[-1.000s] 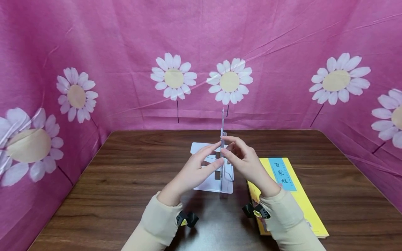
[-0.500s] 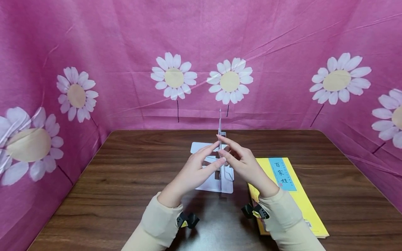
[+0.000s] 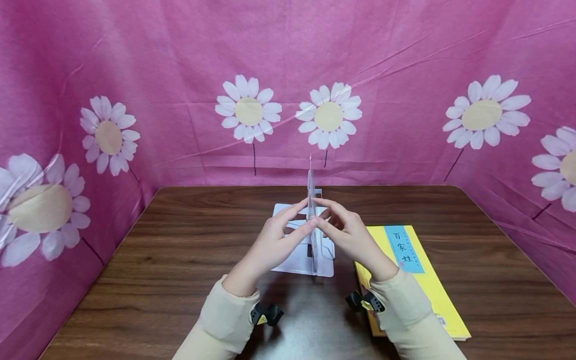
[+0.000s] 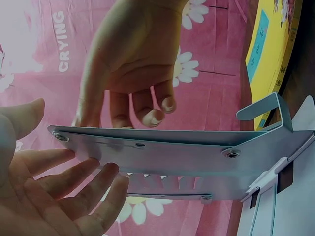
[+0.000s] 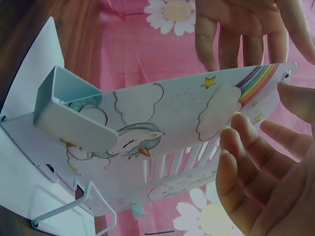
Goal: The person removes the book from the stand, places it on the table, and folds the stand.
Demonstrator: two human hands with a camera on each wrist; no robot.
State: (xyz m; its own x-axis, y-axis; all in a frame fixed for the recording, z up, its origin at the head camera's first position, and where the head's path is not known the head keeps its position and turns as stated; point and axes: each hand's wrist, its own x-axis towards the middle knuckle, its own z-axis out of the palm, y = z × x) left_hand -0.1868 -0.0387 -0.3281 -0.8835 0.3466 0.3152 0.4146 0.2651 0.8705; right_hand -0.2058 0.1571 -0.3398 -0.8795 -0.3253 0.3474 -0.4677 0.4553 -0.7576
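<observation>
A white metal book stand stands on the table in the head view, its flat base (image 3: 292, 265) lying down and its panel (image 5: 179, 105) raised nearly upright, leaning slightly left. Unicorns, clouds and a rainbow decorate one face; the plain other face shows screws in the left wrist view. My left hand (image 3: 270, 245) touches the plain face with extended fingertips. On the printed side, my right hand (image 3: 353, 237) has loosely bent fingers, with index and thumb tips at the panel's edge. A bent bracket (image 5: 74, 103) and a wire loop (image 5: 81, 209) project from the stand.
A yellow book (image 3: 423, 280) with a blue title label lies right of the stand, partly under my right forearm. Pink cloth (image 3: 288, 45) with daisies hangs around the wooden table (image 3: 180, 250). Black wrist cameras sit at both cuffs.
The panel's top has tilted to the left across the frames. Both hands have shifted slightly left with it, while the base and the book stay put.
</observation>
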